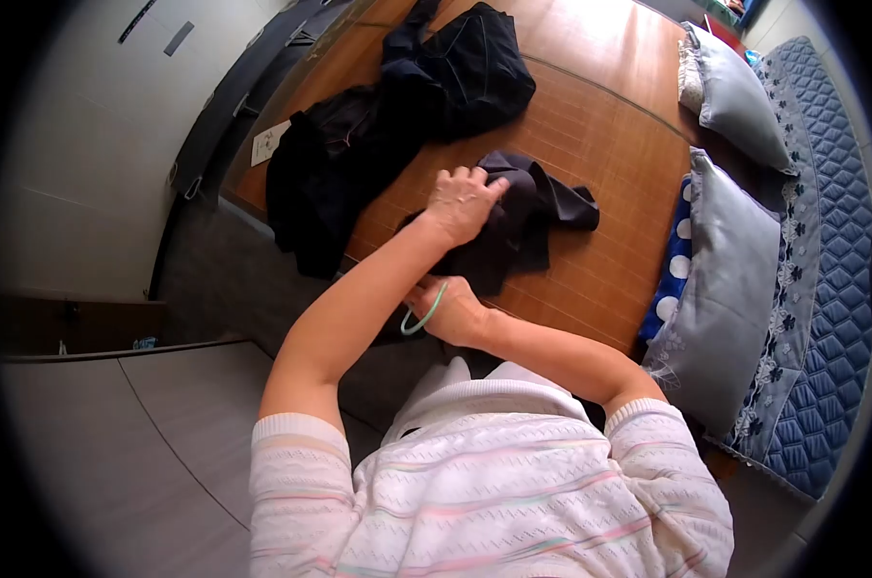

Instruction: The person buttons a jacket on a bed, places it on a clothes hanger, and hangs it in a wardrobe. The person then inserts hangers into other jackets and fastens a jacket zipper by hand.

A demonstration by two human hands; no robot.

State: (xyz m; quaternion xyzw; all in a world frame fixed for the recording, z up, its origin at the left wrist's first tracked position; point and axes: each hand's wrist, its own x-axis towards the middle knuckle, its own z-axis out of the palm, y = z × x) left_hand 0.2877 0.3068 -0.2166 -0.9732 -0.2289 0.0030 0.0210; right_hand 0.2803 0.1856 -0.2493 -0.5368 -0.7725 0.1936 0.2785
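Observation:
A dark grey garment [524, 217] lies crumpled near the bed's close edge, one part stretching out to the right. Across its left side rests my left hand [460, 204], the fingers curled over the cloth and the thumb apart. My right hand [457, 310] is lower down, below my left forearm, close to the garment's near edge. Its fingers are bent and partly hidden. A thin light green loop [428, 314], curved like a hook, passes across the fingers of that hand; the rest of it is not visible.
Black clothes [359, 144], with a pale tag [266, 144] beside them, are spread on the wooden-coloured bed mat [590, 106]. Grey pillows [729, 270] and a blue quilted cover [826, 289] line the right side. A grey cabinet top [118, 433] stands at the lower left.

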